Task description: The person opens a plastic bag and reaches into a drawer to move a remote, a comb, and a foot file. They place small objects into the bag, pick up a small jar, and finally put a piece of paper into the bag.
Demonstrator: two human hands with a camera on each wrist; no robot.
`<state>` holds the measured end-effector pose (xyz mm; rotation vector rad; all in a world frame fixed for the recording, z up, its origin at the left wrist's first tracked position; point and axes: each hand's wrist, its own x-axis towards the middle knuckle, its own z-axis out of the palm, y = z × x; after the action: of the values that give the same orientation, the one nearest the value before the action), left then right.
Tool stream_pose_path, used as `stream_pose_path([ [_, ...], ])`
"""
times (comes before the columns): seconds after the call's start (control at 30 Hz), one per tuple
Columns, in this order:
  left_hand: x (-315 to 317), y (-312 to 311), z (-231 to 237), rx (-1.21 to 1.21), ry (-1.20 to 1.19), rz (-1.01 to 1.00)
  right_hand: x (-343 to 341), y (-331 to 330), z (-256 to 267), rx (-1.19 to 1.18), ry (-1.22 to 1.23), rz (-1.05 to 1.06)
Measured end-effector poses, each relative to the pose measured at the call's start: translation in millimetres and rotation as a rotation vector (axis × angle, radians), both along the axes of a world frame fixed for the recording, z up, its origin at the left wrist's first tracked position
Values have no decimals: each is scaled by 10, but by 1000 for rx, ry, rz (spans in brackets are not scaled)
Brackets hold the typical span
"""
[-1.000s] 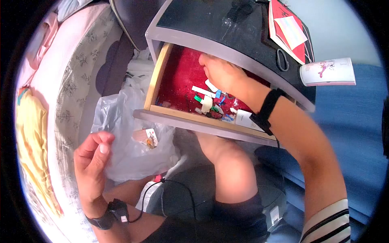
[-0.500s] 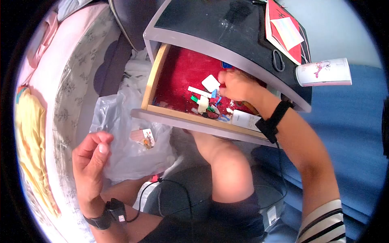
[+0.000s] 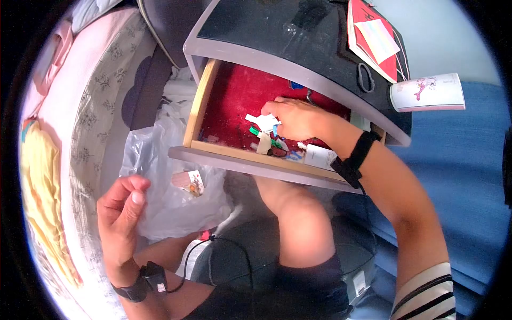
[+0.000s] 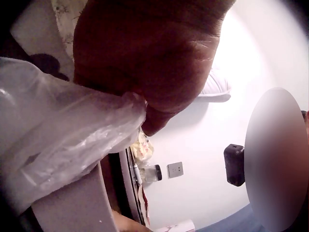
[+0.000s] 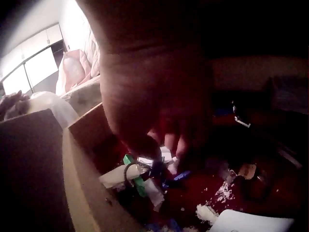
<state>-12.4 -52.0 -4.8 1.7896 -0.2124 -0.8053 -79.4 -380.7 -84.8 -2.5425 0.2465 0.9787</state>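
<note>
Shifting toward nine o'clock since the last frame, the right fingers [image 3: 273, 108] are clamped on white pieces [image 3: 262, 124] in the drawer [image 3: 234, 151]; at its eight, the bag's [image 3: 168, 210] still pinched by the left fingers [image 3: 128, 185].

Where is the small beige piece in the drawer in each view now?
Head: beige piece near centre, at the drawer's near side.
Left wrist: not in it.
Right wrist: lower left of centre, below the right hand.
Shared landmark: plastic bag, toward the left in all three.

Right hand [image 3: 300, 118] shifted toward drawer front [image 3: 256, 161]; white card [image 3: 266, 124] (squarish) now against white strip [image 3: 250, 118].
</note>
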Motion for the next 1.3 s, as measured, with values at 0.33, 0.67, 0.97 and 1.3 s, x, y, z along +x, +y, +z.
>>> stream_pose_path([
  [0.33,-24,-2,-28,-46,-40,18,-277,-216,-164,134,-327,151],
  [0.67,-1,43,6,-58,-73,33,-655,-517,58,-147,-250,563],
  [0.97,-13,56,19,-40,-71,28,-536,-449,52,280,-336,-307],
  [1.3,29,98,5,-57,-69,39,-627,-744,-192,-281,-199,-246],
])
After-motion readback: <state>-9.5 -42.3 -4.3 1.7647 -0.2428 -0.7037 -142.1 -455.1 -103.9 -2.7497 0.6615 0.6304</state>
